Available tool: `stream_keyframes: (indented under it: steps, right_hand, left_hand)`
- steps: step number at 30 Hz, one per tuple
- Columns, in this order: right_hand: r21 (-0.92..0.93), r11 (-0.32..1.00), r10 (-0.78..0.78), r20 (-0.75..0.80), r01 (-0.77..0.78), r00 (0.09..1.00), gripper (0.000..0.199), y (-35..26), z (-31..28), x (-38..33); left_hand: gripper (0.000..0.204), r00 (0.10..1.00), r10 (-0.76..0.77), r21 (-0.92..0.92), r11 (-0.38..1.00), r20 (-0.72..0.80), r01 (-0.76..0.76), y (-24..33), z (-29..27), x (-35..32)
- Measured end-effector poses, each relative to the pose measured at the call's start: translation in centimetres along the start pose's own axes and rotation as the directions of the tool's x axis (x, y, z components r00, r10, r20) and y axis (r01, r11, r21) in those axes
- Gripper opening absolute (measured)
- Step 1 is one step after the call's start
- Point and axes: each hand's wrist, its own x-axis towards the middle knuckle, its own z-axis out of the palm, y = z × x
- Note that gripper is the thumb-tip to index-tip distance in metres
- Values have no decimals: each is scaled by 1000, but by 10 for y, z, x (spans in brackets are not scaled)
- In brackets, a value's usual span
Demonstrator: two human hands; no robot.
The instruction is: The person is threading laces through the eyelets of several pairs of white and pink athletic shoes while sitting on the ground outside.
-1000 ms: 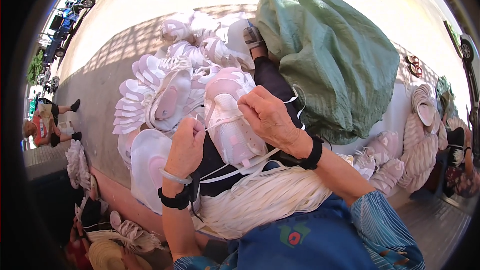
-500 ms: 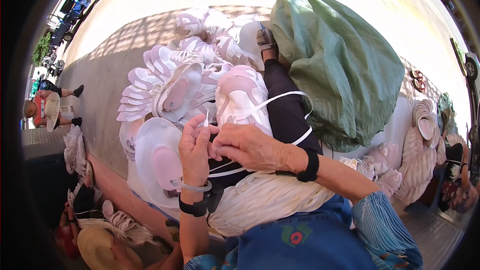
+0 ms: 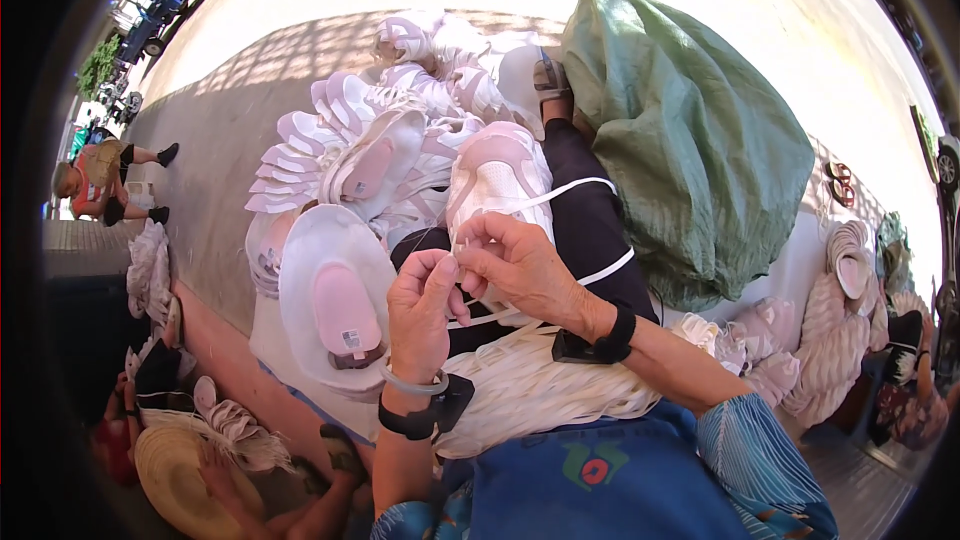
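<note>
My left hand (image 3: 420, 308) and my right hand (image 3: 520, 268) meet over my lap, fingertips nearly touching. Both are closed in a pinch on a thin white shoelace (image 3: 592, 183), whose end is mostly covered by the fingers. The lace loops out to the right over my dark trouser leg and runs back under my hands. Just beyond them lies a pink and white sneaker upper (image 3: 500, 168), toe pointing away, with lace across its front. A thick bundle of white shoelaces (image 3: 550, 385) rests across my lap on the blue apron (image 3: 590, 485).
More pink and white shoe uppers (image 3: 330, 145) are stacked at the left, near a white one with a pink pad (image 3: 345, 310). A green cloth sack (image 3: 690, 150) bulges at the right. Other people sit nearby, one by a straw hat (image 3: 185, 480); more uppers (image 3: 830, 330) lie far right.
My right hand has come up to my left fingertips, where the lace tip stuck up before. The view has shifted slightly. A person at the far left has turned a little.
</note>
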Motion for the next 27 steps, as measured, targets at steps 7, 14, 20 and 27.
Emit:
stream_keyframes:
  steps: [7, 14, 20, 27]
  right_hand:
    - [-73, 997, -7, 9, 7, 1000, 20, -8, -1, -8]
    - [17, 1000, 10, 54, -11, 999, 17, -11, -6, -10]
    - [-225, 954, -192, 52, 199, 980, 14, -16, -16, -1]
    - [-149, 977, -194, -314, 153, 929, 22, -28, -45, 0]
  left_hand:
    - [18, 997, 69, 12, 998, 29, -69, -9, 4, -7]
    - [20, 996, 54, 80, 995, 68, -59, -4, 10, -9]
    - [20, 975, 177, 453, 864, 137, -220, -3, 24, -12]
    - [21, 983, 165, -69, 983, -78, -170, 58, 9, -34]
